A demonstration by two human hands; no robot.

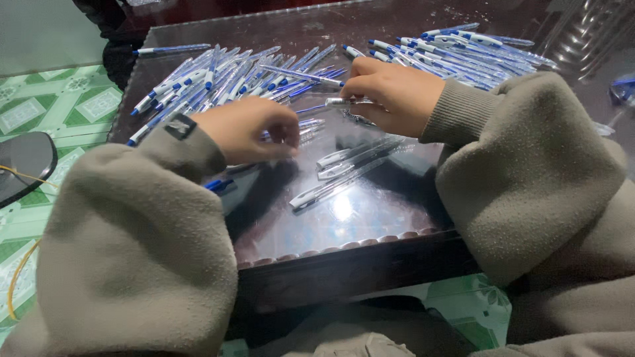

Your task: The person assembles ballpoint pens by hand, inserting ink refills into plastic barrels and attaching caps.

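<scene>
Table (370, 218): dark, glossy top, lying under both hands.
Pen heaps: blue-and-white pens (218, 79) piling at far left; a second heap (463, 53) lying far right.
Clear barrels (344, 175): resting between the hands.
Right hand (393, 96): fingers pinching a clear pen part (344, 102).
Left hand (248, 129): fingers curling down onto pens; grip unclear.

I take this for a room in a home used for piecework. I see a low dark table (344, 264) with a glossy top, heaps of blue-and-white pens (218, 79) spread over it, and a floor of green-and-white patterned tiles (66, 106) such as a living room has.
</scene>
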